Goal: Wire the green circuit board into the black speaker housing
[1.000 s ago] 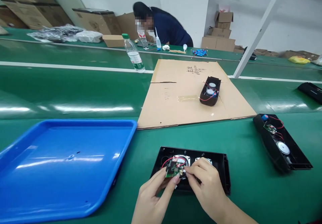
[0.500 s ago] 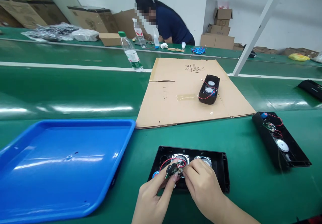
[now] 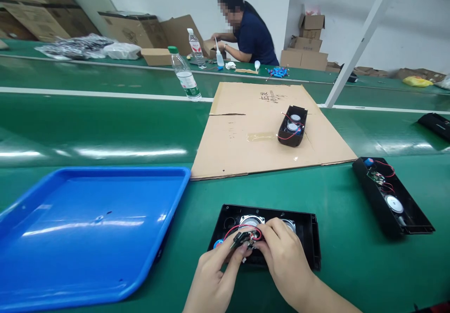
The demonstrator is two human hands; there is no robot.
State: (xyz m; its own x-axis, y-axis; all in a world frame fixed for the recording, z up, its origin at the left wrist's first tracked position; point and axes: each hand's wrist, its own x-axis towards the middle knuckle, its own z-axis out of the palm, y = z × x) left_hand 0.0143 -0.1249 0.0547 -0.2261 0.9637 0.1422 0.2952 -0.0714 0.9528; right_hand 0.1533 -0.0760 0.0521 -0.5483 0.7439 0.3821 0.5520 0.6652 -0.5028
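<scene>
Left hand [image 3: 214, 275] and right hand [image 3: 281, 259] pinched small circuit board [image 3: 242, 239] (red wires attached) over black speaker shell [image 3: 309, 242].

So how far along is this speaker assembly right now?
Done: two round silver speaker drivers sit in the open black plastic speaker housing. In hand: the left hand and right hand pinch a small circuit board with red wires over it. Left: the board is not seated, and the housing is open.
</scene>
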